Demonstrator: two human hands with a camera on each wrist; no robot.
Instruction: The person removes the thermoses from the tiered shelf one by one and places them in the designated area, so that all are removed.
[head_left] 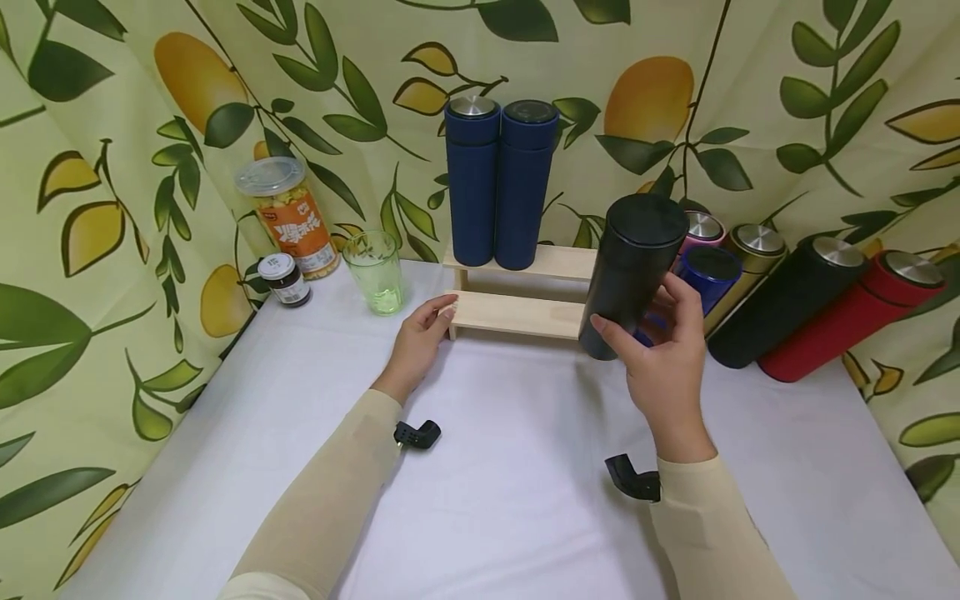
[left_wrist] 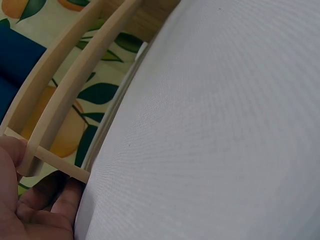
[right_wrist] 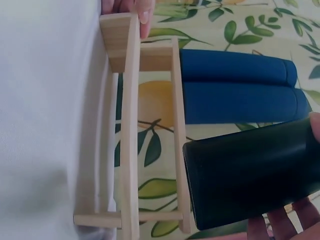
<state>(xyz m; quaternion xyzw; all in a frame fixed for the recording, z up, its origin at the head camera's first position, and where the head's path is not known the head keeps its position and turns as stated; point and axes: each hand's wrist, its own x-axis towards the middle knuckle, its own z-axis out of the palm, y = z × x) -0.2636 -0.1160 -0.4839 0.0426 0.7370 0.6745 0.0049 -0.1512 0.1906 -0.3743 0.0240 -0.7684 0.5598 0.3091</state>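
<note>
- Black bottle [head_left: 633, 267] is held at the right end of the wooden shelf [head_left: 517, 315], in the right hand [head_left: 667, 375]; whether its base touches the wood cannot be told.
- Left navy bottle [head_left: 472, 183] and right navy bottle [head_left: 527, 187] stand side by side on the shelf's far step, toward its left end.
- To the right, a pink bottle [head_left: 703, 227], blue bottle [head_left: 708, 271], gold bottle [head_left: 750, 258], second black bottle [head_left: 787, 300] and red bottle [head_left: 847, 317] stand in a row on the white table [head_left: 487, 467]; the held bottle and right hand partly hide the nearest of them, and also cover the shelf's right end.
- To the left stand a green glass [head_left: 377, 275], a snack jar [head_left: 296, 221] and a small dark jar [head_left: 285, 281], all well apart from the held bottle.
- Its cap points up and its base down; in the head view the long axis slants, the top lying farther right. Seen from the right wrist, that axis runs at a slight angle to the navy pair.
- The right hand's thumb and fingers are wrapped round its body.
- The left hand [head_left: 416, 346] grips the left end of the shelf's near step, thumb on top and fingers curled beneath.
</note>
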